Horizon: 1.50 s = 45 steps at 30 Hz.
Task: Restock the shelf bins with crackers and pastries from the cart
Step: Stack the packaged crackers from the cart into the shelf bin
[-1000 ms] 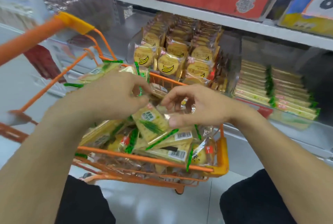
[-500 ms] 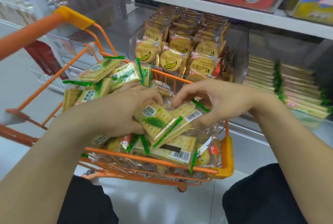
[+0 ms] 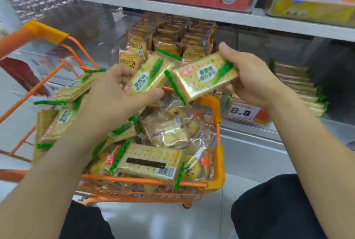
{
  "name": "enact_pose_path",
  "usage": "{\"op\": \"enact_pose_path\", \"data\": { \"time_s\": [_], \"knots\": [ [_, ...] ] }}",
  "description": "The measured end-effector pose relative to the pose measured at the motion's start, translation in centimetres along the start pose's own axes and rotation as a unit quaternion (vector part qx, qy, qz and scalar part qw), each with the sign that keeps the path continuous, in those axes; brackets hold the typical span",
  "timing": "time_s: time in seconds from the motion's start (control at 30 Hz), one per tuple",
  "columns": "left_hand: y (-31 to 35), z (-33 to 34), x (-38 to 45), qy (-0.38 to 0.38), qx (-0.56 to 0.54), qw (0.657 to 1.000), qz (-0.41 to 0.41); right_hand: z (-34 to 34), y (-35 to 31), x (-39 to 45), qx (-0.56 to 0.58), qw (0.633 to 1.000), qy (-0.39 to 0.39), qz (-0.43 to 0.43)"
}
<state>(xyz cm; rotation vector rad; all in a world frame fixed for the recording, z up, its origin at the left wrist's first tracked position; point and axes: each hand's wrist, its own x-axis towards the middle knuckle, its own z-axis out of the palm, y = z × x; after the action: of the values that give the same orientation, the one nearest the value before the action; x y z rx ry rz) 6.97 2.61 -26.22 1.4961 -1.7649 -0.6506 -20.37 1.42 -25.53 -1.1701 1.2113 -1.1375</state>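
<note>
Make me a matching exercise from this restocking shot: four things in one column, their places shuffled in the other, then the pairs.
1. left hand
2. right hand
3. barcode cracker pack
4. price tag

A. lying in the cart
B. on the shelf edge
C. holding the left cracker pack
D. holding the right cracker pack

Pairs: 1-C, 2-D, 3-A, 4-B

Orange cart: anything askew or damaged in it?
No damage shows. The orange wire cart is heaped unsorted: green-striped cracker packs and clear-wrapped pastries lie mixed at all angles.
</note>
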Motion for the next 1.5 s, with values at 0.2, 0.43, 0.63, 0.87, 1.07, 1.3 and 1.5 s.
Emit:
{"op": "enact_pose_path", "data": {
  "time_s": [0.2, 0.43, 0.63, 0.87, 1.07, 1.3, 1.5],
  "knots": [
    [0.4, 2.3, -0.4, -0.060, 0.042, 0.997, 0.017, -0.4, 0.0, -0.2, 0.122, 0.988, 0.025, 0.087],
    [0.9, 2.9, -0.4, -0.096, -0.080, 0.992, -0.016, -0.1, 1.2, -0.3, 0.014, 0.996, -0.021, 0.081],
    [0.3, 2.9, 0.1, -0.125, -0.285, 0.944, -0.112, 1.1, 1.7, -0.2, 0.056, 0.995, -0.022, 0.081],
    [1.2, 3.6, -0.1, -0.111, -0.411, 0.887, -0.181, 1.8, 1.9, -0.1, 0.081, 0.993, -0.011, 0.083],
    [2.2, 4.0, -0.9, -0.166, -0.395, 0.886, -0.179, 1.6, 2.7, -0.1, -0.037, 0.999, -0.005, 0.023],
    [2.5, 4.9, -1.4, -0.129, -0.306, 0.935, -0.124, -0.2, 1.2, -1.4, -0.329, 0.934, -0.098, -0.099],
    [4.1, 6.0, -1.0, -0.100, -0.152, 0.981, 0.063, 0.1, 0.1, -3.3, -0.510, 0.837, -0.142, -0.136]
  ]
}}
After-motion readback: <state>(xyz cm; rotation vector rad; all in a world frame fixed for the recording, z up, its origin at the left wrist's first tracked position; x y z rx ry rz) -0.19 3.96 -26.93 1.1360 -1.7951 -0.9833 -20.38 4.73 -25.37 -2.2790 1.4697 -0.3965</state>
